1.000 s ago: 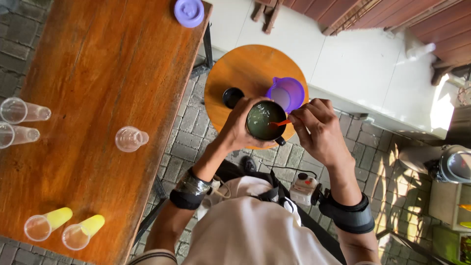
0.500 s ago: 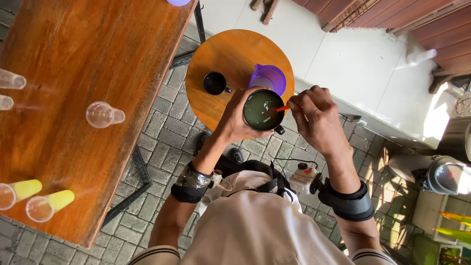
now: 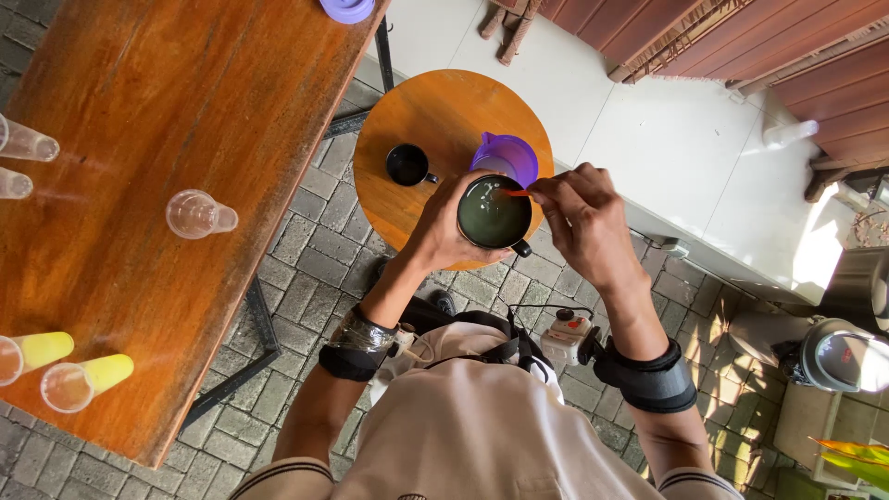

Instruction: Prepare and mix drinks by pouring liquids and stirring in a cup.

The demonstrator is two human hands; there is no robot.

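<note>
My left hand grips a black mug filled with dark greenish liquid, held above the near edge of a round wooden stool. My right hand pinches a thin orange stirrer whose tip dips into the mug's liquid. Just behind the mug stands a purple jug on the stool. A small black cup sits on the stool to the left of the mug.
A long wooden table lies to the left, with clear plastic cups, two cups of yellow liquid and a purple lid at its far end. A white power strip lies on the paving below. Metal pots stand at the right.
The view has shifted so table and stool sit further right and lower. My hands keep the mug and stirrer, the stirrer's tip moving within the liquid.
</note>
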